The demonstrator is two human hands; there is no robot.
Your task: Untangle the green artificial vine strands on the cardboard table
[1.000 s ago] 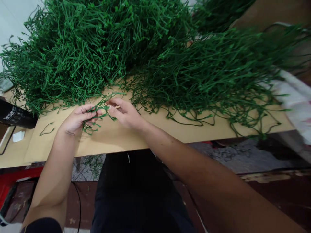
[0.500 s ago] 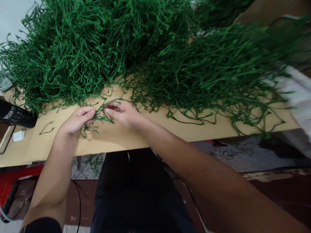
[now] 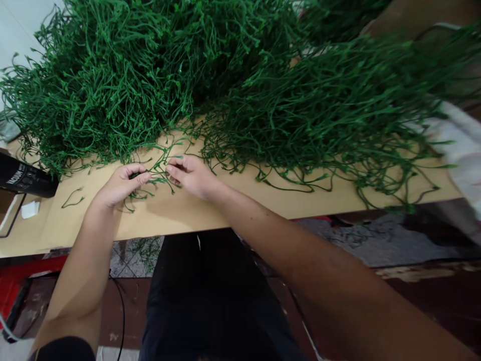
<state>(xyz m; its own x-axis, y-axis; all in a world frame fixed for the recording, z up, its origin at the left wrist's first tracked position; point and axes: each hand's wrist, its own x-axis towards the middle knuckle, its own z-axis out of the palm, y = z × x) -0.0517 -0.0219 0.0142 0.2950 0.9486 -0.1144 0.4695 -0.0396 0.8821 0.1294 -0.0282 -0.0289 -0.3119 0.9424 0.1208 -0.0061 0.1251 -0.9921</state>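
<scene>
A small branching sprig of green artificial stems (image 3: 161,161) lies between my two hands, just above the tan board (image 3: 263,203). My left hand (image 3: 122,184) has its thumb and curled fingers closed around the sprig's lower part, and stem ends poke out below. On the other side my right hand (image 3: 195,176) pinches at the sprig with thumb and forefinger; the exact spot between the fingertips is hidden. Behind both hands rises a large heap of the same green stems (image 3: 112,75), and a second heap (image 3: 319,110) spreads to the right.
A single loose stem (image 3: 73,203) lies left of my left hand. At the left edge are a black bottle (image 3: 28,178) on its side and a scrap of white paper (image 3: 30,209). White cloth (image 3: 462,145) hangs at the right. The board's front edge runs before my lap.
The sprig's branches have spread upward and show more openly between the hands. My right hand has shifted slightly right, and my left thumb has stretched a little farther out.
</scene>
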